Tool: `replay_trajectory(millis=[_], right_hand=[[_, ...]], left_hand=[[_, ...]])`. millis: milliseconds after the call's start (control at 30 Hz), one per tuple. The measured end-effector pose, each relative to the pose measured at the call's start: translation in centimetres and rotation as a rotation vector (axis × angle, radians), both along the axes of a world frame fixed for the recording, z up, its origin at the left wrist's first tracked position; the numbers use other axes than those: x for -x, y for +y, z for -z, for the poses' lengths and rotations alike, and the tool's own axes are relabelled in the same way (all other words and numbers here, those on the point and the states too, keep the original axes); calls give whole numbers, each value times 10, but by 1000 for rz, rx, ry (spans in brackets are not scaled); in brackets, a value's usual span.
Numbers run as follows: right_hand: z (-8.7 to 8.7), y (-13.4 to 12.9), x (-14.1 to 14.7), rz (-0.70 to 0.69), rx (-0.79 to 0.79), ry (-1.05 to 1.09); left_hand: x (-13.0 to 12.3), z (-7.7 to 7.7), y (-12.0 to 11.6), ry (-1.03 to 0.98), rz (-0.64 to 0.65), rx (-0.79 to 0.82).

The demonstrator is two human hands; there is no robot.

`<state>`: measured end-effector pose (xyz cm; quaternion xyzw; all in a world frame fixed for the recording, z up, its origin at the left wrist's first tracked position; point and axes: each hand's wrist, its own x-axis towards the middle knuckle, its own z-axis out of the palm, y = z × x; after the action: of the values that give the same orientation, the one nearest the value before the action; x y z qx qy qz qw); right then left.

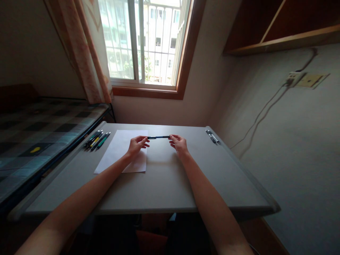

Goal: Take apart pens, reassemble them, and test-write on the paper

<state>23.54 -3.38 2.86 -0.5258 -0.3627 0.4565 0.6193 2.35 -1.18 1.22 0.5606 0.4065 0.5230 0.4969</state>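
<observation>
A dark blue pen (158,137) is held level above the table, stretched between my two hands. My left hand (137,144) pinches its left end, the one with the clip, over the right side of a white sheet of paper (113,152). At the other end, the fingertips of my right hand (179,143) are closed on the pen. Several pens (97,141) lie bunched together left of the paper, with black, yellow and green among their colours. Near the table's right edge lie a few more pens (213,137), side by side.
The grey-white table (170,191) has raised rims at both sides. A bed with a checked cover (61,122) stands on the left. Behind are a barred window (156,46) and a curtain (82,49). A cable (255,124) hangs from a wall socket (294,78) on the right.
</observation>
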Motion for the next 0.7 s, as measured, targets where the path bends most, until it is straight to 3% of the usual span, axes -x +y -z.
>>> replay_trajectory(millis=[700], right_hand=[[0,-1,0,4,69,-77]], left_hand=[[-3,-2,-2,30,37,27]])
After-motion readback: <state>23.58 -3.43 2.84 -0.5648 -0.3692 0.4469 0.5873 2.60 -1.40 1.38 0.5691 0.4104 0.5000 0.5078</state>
